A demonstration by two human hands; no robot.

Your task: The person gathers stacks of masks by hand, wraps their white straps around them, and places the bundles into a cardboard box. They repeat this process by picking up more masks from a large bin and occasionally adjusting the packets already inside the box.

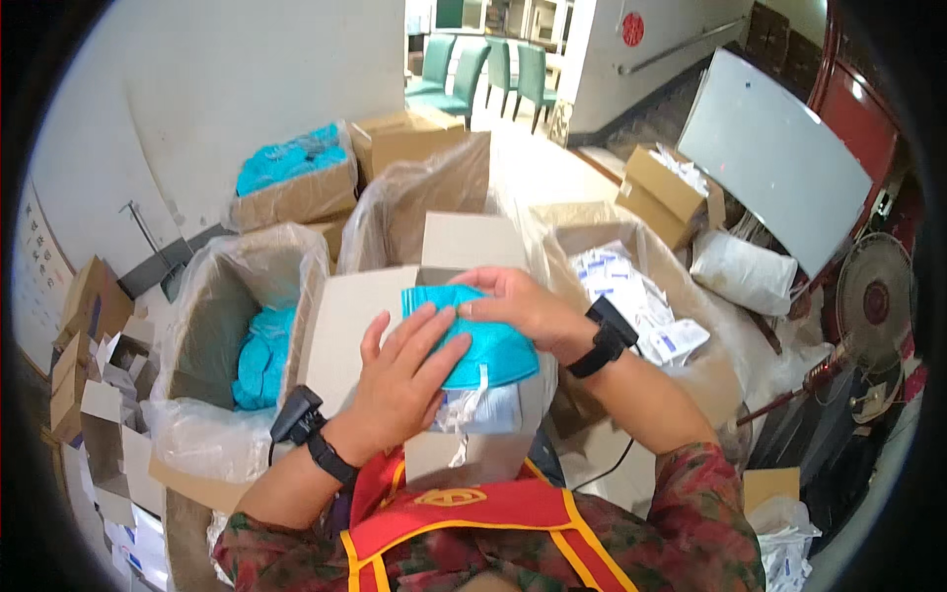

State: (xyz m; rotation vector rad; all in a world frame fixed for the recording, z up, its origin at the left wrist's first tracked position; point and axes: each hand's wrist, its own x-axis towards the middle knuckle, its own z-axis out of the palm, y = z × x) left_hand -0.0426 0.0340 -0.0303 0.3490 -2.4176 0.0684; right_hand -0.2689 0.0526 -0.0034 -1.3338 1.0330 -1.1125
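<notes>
A stack of turquoise face masks (483,335) is between my two hands, above an open grey-white carton (355,321). My left hand (404,370) lies over the left side of the stack, fingers spread across the top and thumb at the near edge. From the far side my right hand (513,306) grips the stack, its thumb on top and its other fingers partly hidden behind. White straps (476,395) dangle from the near edge. Below them, a pale blue-white packet (498,409) shows in the carton's mouth; the rest of the inside is hidden.
A plastic-lined box (182,340) at left holds loose turquoise masks; another mask-filled box (296,192) stands behind. At right, a lined box (681,296) holds white packets. Empty small cartons (109,424) pile up far left. A fan (873,291) and tilted board (774,158) stand right.
</notes>
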